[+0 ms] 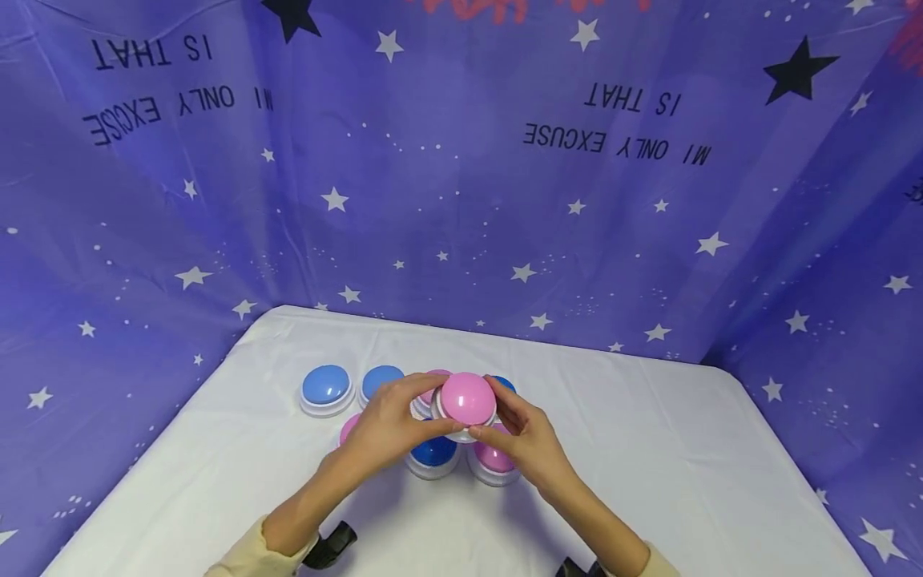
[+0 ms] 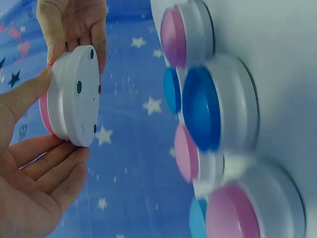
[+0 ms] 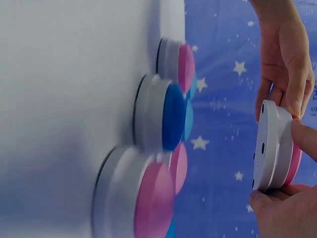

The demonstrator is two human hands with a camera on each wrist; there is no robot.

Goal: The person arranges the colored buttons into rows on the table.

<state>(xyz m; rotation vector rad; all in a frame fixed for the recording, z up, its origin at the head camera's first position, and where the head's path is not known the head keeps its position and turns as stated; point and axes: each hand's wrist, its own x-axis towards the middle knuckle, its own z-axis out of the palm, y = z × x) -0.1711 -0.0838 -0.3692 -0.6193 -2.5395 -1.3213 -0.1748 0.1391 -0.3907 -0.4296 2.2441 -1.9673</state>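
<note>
Both hands hold a round push button [image 1: 469, 399] with a pink dome and white base, raised above the table. My left hand [image 1: 392, 417] grips its left rim with thumb and fingers, and my right hand [image 1: 530, 445] grips the right rim. In the left wrist view, the white underside [image 2: 86, 99] shows small dark spots. Beneath the hands sit a dark blue button [image 1: 434, 453] and another pink button [image 1: 495, 458]. A further pink button [image 1: 349, 427] is mostly hidden by the left hand.
Farther back on the white-covered table [image 1: 620, 449] stand two light blue buttons, one at the left end [image 1: 326, 385] and its neighbour [image 1: 380, 378]. A partly covered pink button [image 1: 424, 398] and blue button [image 1: 502, 383] continue that row. A purple star-patterned curtain [image 1: 447, 216] surrounds the table's back and sides.
</note>
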